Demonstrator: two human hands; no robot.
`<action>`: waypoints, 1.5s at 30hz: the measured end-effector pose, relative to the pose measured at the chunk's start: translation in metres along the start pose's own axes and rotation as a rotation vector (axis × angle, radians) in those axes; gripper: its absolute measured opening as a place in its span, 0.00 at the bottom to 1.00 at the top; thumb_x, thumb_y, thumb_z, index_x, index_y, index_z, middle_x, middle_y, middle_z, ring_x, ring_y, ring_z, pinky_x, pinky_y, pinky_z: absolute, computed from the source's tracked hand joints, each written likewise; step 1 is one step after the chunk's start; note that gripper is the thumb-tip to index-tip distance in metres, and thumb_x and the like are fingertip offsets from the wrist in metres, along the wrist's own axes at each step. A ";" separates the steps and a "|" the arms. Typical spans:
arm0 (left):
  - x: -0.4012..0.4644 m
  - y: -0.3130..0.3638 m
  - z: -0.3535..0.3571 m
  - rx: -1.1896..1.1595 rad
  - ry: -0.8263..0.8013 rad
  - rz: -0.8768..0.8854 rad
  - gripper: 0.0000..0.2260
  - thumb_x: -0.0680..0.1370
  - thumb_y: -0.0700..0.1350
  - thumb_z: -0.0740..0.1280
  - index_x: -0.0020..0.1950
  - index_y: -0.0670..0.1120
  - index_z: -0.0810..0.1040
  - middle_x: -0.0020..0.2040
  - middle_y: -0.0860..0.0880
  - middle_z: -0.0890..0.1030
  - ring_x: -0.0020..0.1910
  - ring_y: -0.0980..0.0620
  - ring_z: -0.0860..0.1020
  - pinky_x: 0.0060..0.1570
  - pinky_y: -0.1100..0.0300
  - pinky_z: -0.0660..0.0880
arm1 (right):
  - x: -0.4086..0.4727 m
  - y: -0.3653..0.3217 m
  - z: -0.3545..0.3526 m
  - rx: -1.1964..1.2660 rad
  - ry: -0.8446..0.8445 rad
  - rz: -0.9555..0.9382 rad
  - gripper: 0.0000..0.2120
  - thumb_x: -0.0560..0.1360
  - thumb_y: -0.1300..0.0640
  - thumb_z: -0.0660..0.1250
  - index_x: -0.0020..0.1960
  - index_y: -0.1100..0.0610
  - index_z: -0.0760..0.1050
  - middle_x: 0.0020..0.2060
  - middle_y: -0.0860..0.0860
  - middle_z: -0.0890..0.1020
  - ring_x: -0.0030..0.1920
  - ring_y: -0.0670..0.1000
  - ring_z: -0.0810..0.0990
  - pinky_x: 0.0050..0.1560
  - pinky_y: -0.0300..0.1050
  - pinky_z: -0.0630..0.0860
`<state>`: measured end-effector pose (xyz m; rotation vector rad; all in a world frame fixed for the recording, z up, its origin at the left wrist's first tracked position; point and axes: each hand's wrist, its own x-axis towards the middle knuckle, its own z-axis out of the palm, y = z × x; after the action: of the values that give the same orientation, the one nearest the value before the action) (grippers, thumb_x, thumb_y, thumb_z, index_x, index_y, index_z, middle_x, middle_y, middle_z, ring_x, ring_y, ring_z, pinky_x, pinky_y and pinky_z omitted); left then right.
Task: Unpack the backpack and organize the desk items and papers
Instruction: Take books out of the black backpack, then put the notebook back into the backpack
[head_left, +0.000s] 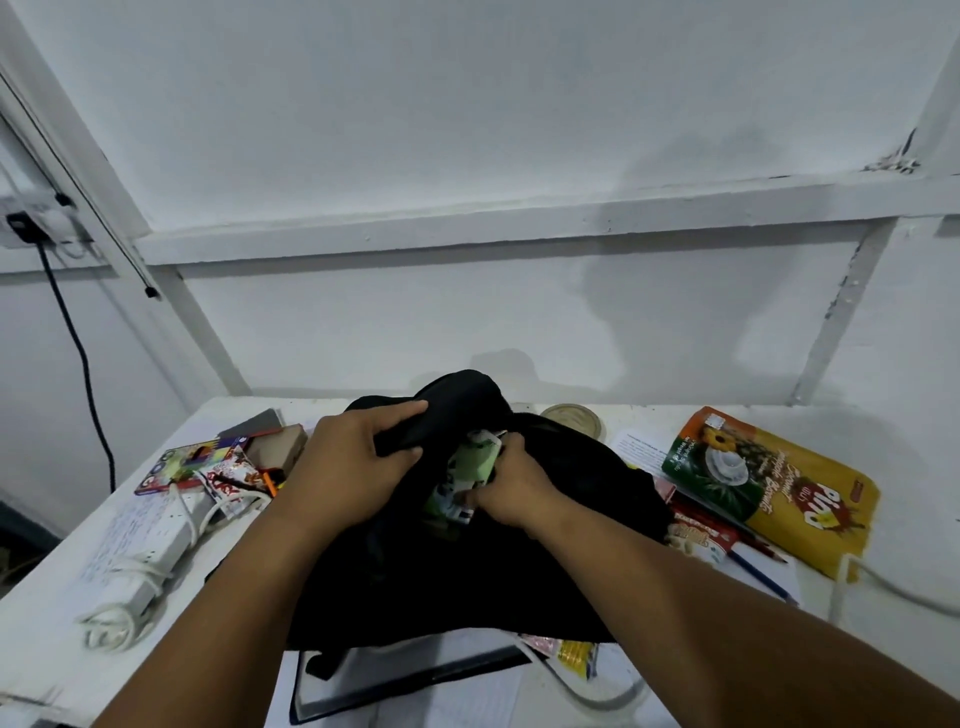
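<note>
With the left hand (358, 457) gripping the black backpack's (545, 530) flap mid-desk and the right hand (511, 488) pinching a green packet (475, 460) at its mouth (half out), the packet could snag and tear.

Dim, soft focus, fisheye edges.
</note>
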<state>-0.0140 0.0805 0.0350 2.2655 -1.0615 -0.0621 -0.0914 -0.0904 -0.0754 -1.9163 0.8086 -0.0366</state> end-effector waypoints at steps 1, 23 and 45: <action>0.000 0.001 0.000 0.007 -0.001 0.004 0.22 0.75 0.43 0.73 0.66 0.60 0.78 0.58 0.61 0.80 0.53 0.66 0.74 0.44 0.86 0.62 | 0.003 0.002 0.005 -0.018 0.012 -0.024 0.37 0.66 0.51 0.79 0.67 0.54 0.62 0.58 0.51 0.78 0.57 0.54 0.79 0.57 0.47 0.77; -0.036 -0.062 0.023 -0.500 -0.227 -0.209 0.15 0.80 0.56 0.65 0.66 0.60 0.78 0.61 0.62 0.81 0.62 0.67 0.76 0.67 0.62 0.70 | -0.038 -0.054 0.024 0.305 0.496 -0.565 0.12 0.73 0.65 0.69 0.51 0.51 0.78 0.47 0.45 0.78 0.37 0.46 0.76 0.42 0.29 0.72; 0.011 -0.405 -0.127 -0.376 0.079 -0.342 0.09 0.76 0.40 0.72 0.48 0.56 0.83 0.50 0.58 0.85 0.49 0.58 0.82 0.48 0.65 0.73 | 0.132 -0.215 0.207 -0.297 -0.065 -0.409 0.10 0.77 0.57 0.67 0.57 0.48 0.74 0.49 0.46 0.79 0.38 0.42 0.75 0.37 0.34 0.69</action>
<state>0.3047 0.3325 -0.0869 2.0575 -0.5564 -0.2860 0.1968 0.0581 -0.0429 -2.3264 0.3820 -0.1077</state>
